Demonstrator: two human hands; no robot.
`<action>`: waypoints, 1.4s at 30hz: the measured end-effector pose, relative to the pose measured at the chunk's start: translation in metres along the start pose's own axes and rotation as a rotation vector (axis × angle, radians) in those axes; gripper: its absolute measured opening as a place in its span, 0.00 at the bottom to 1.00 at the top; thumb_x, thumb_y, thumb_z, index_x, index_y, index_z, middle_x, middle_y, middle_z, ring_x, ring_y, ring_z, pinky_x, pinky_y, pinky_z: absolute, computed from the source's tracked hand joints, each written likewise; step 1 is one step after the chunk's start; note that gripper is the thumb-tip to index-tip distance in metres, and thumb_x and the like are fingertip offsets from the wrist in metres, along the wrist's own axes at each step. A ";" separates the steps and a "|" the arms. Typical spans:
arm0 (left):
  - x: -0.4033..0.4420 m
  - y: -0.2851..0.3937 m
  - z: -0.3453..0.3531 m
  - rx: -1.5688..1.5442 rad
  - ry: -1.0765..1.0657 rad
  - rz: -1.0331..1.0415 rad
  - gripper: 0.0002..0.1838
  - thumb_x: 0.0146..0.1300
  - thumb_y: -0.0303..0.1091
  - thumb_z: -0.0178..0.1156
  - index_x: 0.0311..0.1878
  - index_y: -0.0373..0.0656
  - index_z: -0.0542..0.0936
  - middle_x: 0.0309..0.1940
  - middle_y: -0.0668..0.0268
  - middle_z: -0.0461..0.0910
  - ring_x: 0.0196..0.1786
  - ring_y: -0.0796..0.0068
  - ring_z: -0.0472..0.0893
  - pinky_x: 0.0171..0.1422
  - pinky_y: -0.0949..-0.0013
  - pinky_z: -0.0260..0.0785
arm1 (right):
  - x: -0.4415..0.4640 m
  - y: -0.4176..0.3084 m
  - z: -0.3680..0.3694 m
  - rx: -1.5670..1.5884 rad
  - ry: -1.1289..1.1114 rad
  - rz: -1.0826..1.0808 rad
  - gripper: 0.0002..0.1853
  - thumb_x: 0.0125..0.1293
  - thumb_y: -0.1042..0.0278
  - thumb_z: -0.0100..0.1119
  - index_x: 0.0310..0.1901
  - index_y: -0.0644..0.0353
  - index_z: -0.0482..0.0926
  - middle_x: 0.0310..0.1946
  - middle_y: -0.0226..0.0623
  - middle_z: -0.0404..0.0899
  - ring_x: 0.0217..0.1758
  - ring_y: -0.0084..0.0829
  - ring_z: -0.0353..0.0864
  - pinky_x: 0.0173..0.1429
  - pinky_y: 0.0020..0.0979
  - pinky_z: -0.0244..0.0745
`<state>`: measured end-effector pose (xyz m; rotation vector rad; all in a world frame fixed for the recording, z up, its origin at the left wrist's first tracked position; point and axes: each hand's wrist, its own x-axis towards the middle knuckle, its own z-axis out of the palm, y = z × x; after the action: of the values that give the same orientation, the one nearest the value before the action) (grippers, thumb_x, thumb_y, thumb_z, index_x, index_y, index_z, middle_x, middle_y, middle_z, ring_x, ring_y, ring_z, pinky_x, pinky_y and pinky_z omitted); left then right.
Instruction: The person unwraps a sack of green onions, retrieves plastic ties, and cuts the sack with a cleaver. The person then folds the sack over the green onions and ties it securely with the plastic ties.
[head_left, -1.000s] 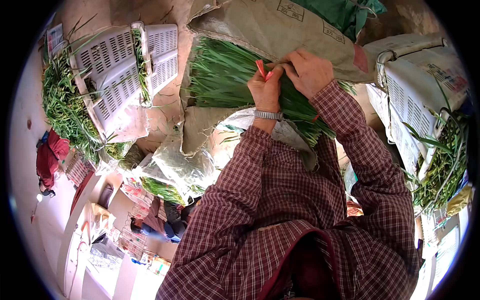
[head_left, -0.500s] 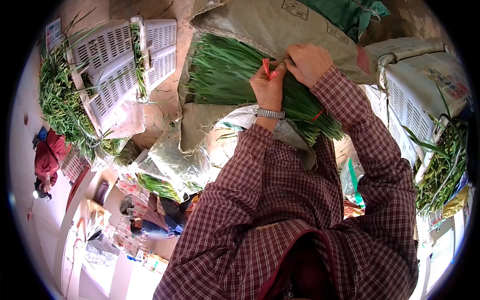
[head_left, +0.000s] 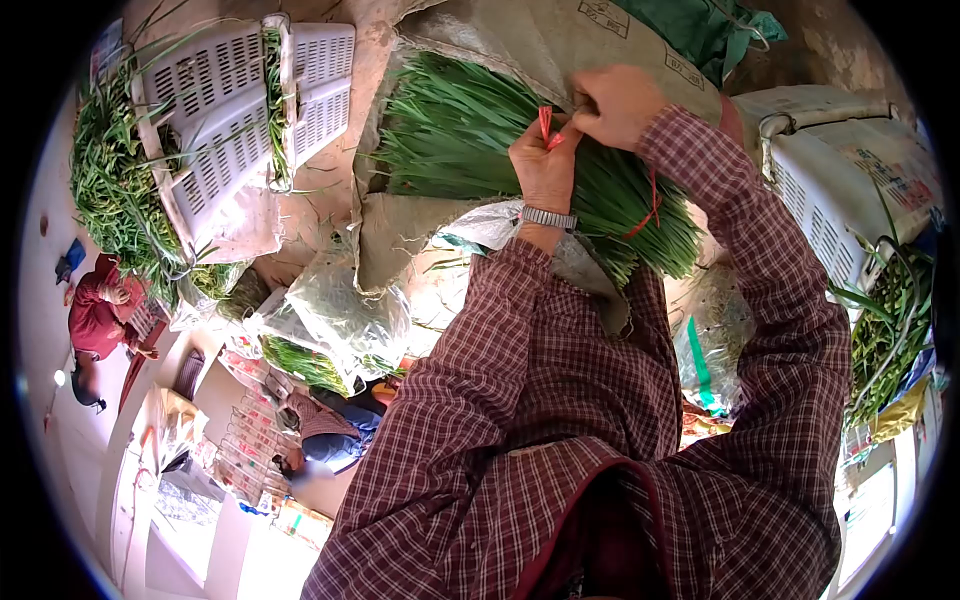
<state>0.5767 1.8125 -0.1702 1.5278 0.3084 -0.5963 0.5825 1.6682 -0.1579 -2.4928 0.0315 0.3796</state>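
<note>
A thick bundle of long green leaves, looking like garlic chives (head_left: 455, 130), lies across an open woven sack (head_left: 395, 230). One red tie (head_left: 650, 205) loops around its cut-stem end at the right. My left hand (head_left: 545, 165), with a metal-banded watch (head_left: 549, 217) on the wrist, rests over the middle of the bundle. Its fingers are closed on a red strip (head_left: 547, 125), whose ends stick up above them. Beside it, touching or nearly so, is my right hand (head_left: 620, 105), fingers curled into a pinch and slightly blurred; what they hold is hidden.
White slotted crates (head_left: 205, 85) stand at the left beside a heap of loose greens (head_left: 120, 190). Another crate (head_left: 815, 215) with a sack over it is at the right. A clear plastic bag (head_left: 345, 315) lies below the sack. Two other people (head_left: 100, 310) are at the lower left.
Both hands have shifted slightly right, the right one also a little upward. The red tie round the stem end shows more fully, and the stems there look more spread.
</note>
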 end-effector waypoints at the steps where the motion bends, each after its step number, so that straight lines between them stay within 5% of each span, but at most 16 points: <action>1: 0.000 0.001 0.000 -0.003 0.005 -0.001 0.03 0.53 0.25 0.62 0.31 0.37 0.79 0.13 0.78 0.68 0.13 0.92 0.60 0.15 0.83 0.47 | -0.003 0.006 0.002 0.156 0.020 0.005 0.09 0.47 0.66 0.55 0.26 0.63 0.72 0.22 0.44 0.74 0.26 0.43 0.75 0.30 0.38 0.69; 4: 0.000 0.004 0.001 -0.011 0.002 -0.043 0.03 0.52 0.25 0.62 0.29 0.38 0.79 0.12 0.79 0.66 0.12 0.92 0.59 0.14 0.83 0.46 | -0.005 0.014 0.007 0.371 0.031 0.022 0.10 0.47 0.66 0.54 0.27 0.64 0.71 0.20 0.43 0.72 0.24 0.40 0.72 0.29 0.36 0.67; 6: 0.000 0.006 0.002 -0.047 0.000 -0.075 0.05 0.51 0.25 0.62 0.29 0.33 0.78 0.19 0.77 0.72 0.23 0.90 0.65 0.26 0.82 0.59 | -0.007 0.017 0.006 0.431 0.032 0.032 0.10 0.48 0.65 0.54 0.28 0.65 0.71 0.19 0.43 0.71 0.23 0.38 0.71 0.29 0.35 0.66; 11: 0.002 0.007 0.001 -0.015 0.002 -0.087 0.05 0.52 0.25 0.61 0.28 0.33 0.78 0.19 0.77 0.71 0.22 0.90 0.65 0.26 0.82 0.59 | -0.011 0.020 0.006 0.486 0.038 -0.007 0.10 0.53 0.64 0.54 0.30 0.64 0.72 0.20 0.41 0.72 0.24 0.33 0.72 0.30 0.34 0.66; 24: 0.001 0.002 0.000 -0.048 -0.011 -0.069 0.02 0.51 0.23 0.60 0.28 0.35 0.78 0.18 0.79 0.69 0.21 0.91 0.62 0.23 0.83 0.54 | -0.004 0.007 0.001 0.195 -0.058 0.099 0.16 0.57 0.55 0.55 0.29 0.64 0.74 0.23 0.44 0.76 0.29 0.39 0.77 0.32 0.37 0.69; 29: 0.001 0.008 0.002 -0.091 -0.019 -0.093 0.02 0.51 0.22 0.59 0.29 0.34 0.78 0.20 0.76 0.71 0.23 0.89 0.65 0.27 0.82 0.58 | -0.007 0.018 0.004 0.430 -0.061 -0.009 0.15 0.58 0.58 0.53 0.29 0.66 0.72 0.19 0.44 0.71 0.23 0.38 0.71 0.29 0.35 0.63; 33: 0.003 0.009 0.004 -0.090 -0.022 -0.118 0.02 0.51 0.22 0.59 0.29 0.34 0.78 0.21 0.75 0.73 0.24 0.88 0.66 0.29 0.81 0.60 | -0.011 0.022 0.008 0.605 -0.100 0.063 0.16 0.55 0.57 0.53 0.31 0.65 0.73 0.23 0.46 0.75 0.28 0.43 0.74 0.33 0.38 0.67; 36: 0.006 0.005 0.004 -0.068 -0.017 -0.078 0.02 0.51 0.22 0.59 0.28 0.34 0.78 0.21 0.75 0.73 0.24 0.89 0.66 0.28 0.82 0.59 | -0.014 0.019 0.010 0.531 0.018 0.004 0.13 0.55 0.59 0.53 0.34 0.61 0.72 0.23 0.43 0.73 0.28 0.41 0.75 0.32 0.36 0.68; 38: 0.006 0.004 0.004 -0.069 -0.007 -0.086 0.02 0.51 0.22 0.59 0.28 0.34 0.78 0.21 0.75 0.72 0.23 0.89 0.65 0.27 0.82 0.58 | -0.016 -0.001 0.005 0.057 0.170 -0.010 0.11 0.55 0.61 0.54 0.37 0.56 0.69 0.27 0.39 0.72 0.32 0.38 0.76 0.31 0.36 0.71; 42: 0.006 0.002 0.004 -0.046 0.002 -0.069 0.02 0.51 0.23 0.59 0.27 0.35 0.77 0.19 0.77 0.70 0.22 0.90 0.63 0.24 0.82 0.55 | -0.022 -0.017 0.013 -0.141 0.293 0.030 0.10 0.55 0.63 0.55 0.38 0.51 0.68 0.32 0.35 0.71 0.36 0.38 0.76 0.31 0.37 0.74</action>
<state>0.5821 1.8072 -0.1713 1.4784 0.3750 -0.6376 0.5599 1.6877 -0.1523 -2.6702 0.1652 0.0267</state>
